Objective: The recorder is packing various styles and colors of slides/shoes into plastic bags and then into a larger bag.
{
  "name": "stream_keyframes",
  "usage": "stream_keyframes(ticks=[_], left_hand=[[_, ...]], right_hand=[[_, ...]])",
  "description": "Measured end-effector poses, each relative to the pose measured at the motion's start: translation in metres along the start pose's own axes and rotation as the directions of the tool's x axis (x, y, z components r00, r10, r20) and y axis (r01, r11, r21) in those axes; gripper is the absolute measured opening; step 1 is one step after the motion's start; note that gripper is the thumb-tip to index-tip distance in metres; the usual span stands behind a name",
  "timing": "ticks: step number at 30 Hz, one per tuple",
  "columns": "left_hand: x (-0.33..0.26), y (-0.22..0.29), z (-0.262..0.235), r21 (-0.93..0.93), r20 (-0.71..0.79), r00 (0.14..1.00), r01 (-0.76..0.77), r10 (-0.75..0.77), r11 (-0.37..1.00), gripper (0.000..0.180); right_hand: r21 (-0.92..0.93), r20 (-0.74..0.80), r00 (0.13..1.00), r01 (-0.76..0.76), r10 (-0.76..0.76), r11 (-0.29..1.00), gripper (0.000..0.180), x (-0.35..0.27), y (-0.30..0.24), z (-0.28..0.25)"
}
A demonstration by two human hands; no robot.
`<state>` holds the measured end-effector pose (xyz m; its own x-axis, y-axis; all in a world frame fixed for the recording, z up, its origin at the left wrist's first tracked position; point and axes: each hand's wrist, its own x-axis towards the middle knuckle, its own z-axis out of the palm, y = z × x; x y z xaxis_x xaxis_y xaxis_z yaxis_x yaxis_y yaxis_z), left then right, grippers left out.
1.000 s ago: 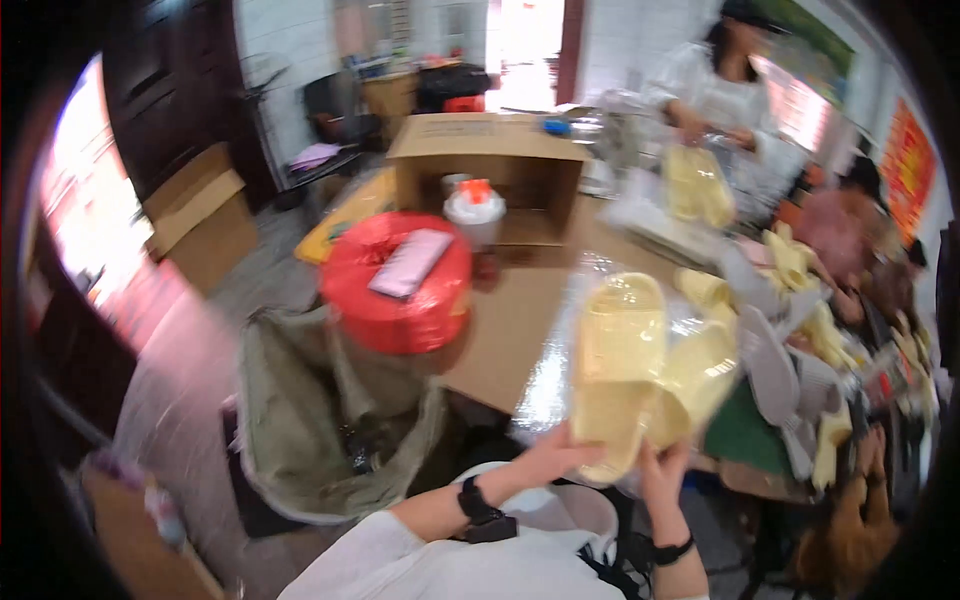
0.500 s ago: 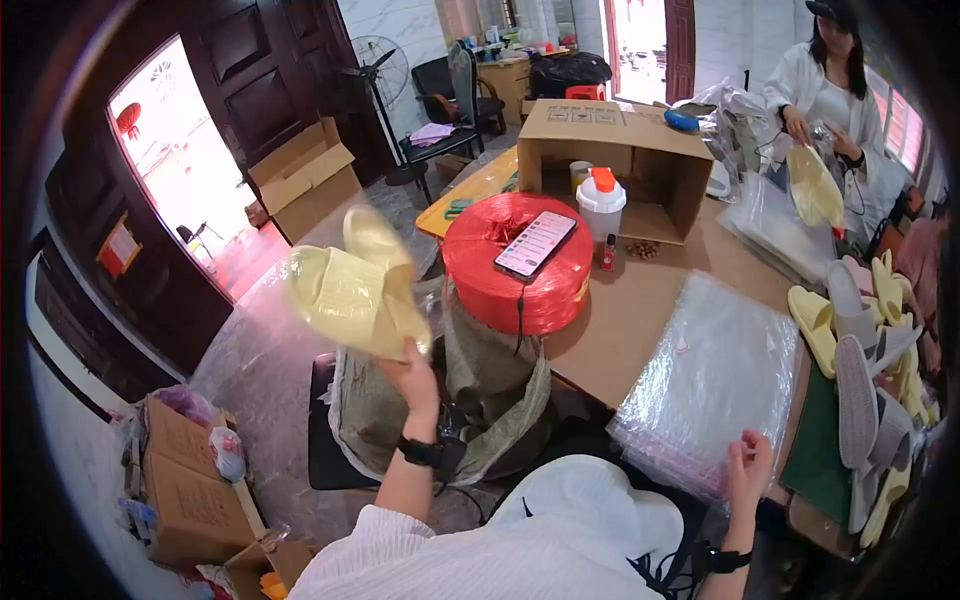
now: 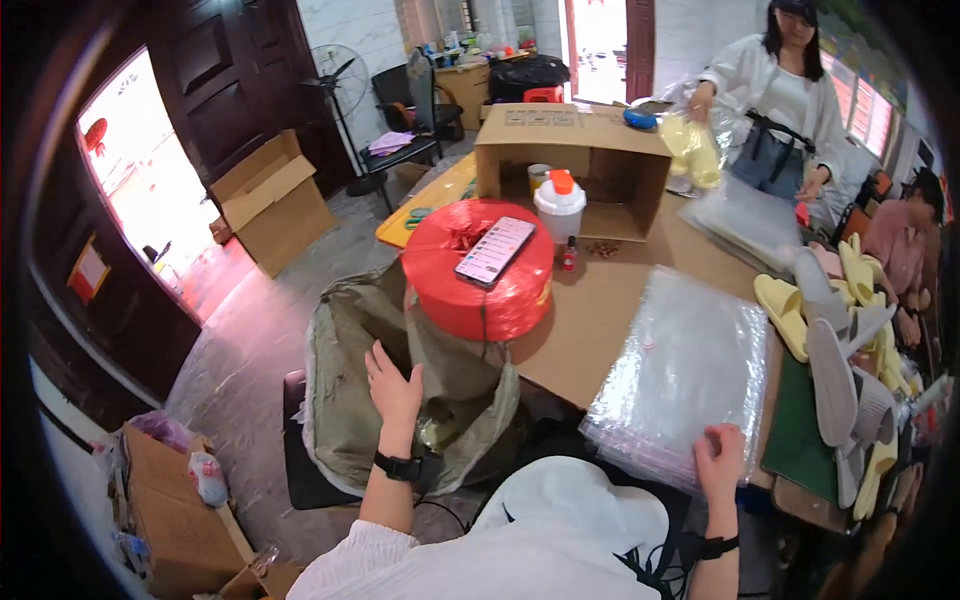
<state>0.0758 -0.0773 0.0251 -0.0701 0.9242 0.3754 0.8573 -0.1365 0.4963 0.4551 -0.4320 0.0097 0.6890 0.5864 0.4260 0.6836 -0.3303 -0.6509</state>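
My left hand point(image 3: 395, 388), fingers spread, is held over the mouth of an olive-green woven sack point(image 3: 345, 345) with nothing in it. Inside the sack it is dark and its contents are mostly hidden. My right hand point(image 3: 718, 460) has its fingers curled in at the near right corner of a stack of clear plastic bags point(image 3: 685, 355); whether it pinches a bag is hidden. Yellow slippers point(image 3: 780, 312) and grey slippers point(image 3: 832, 385) lie heaped at the table's right side, beyond that hand.
A red roll of plastic twine point(image 3: 470, 310) with a phone point(image 3: 496, 252) on it stands beside the sack. Behind it are a white bottle with orange cap point(image 3: 559, 212) and an open cardboard box point(image 3: 640, 195). Across the table a person point(image 3: 785, 90) holds bagged yellow slippers point(image 3: 690, 150).
The pair of yellow slippers has left my left hand, which has dropped lower over the sack and opened. My right hand's fingers have curled in. The co-worker's yellow slippers are now in a clear bag.
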Motion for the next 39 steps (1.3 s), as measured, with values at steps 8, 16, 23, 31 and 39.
stream_keyframes(ticks=[8, 16, 23, 31, 39], left_hand=[[-0.073, 0.170, -0.016, -0.637, -0.081, 0.716, -0.572, 0.693, 0.517, 0.037], [-0.119, 0.245, 0.075, -0.780, 0.124, 0.178, -0.590, 0.976, 0.207, 0.040], [-0.133, 0.240, 0.114, -0.783, 0.114, 0.169, -0.591, 0.979, 0.193, 0.046], [-0.134, 0.246, 0.113, -0.791, 0.089, 0.181, -0.585, 0.979, 0.180, 0.044], [-0.132, 0.241, 0.112, -0.780, 0.074, 0.207, -0.598, 0.976, 0.186, 0.043]], right_hand=[[-0.043, 0.016, 0.999, -0.050, 0.050, 0.998, 0.029, -0.004, 0.004, -0.002], [0.020, 0.095, 0.993, 0.063, -0.065, 0.998, 0.031, 0.000, 0.007, -0.008], [0.297, -0.480, 0.812, -0.205, 0.332, 0.933, 0.040, 0.031, 0.078, -0.081], [0.288, -0.621, 0.561, -0.486, 0.548, 0.825, 0.067, 0.070, 0.205, -0.180], [-0.182, -0.691, 0.721, -0.093, -0.060, 0.979, 0.024, 0.091, 0.119, -0.184]])
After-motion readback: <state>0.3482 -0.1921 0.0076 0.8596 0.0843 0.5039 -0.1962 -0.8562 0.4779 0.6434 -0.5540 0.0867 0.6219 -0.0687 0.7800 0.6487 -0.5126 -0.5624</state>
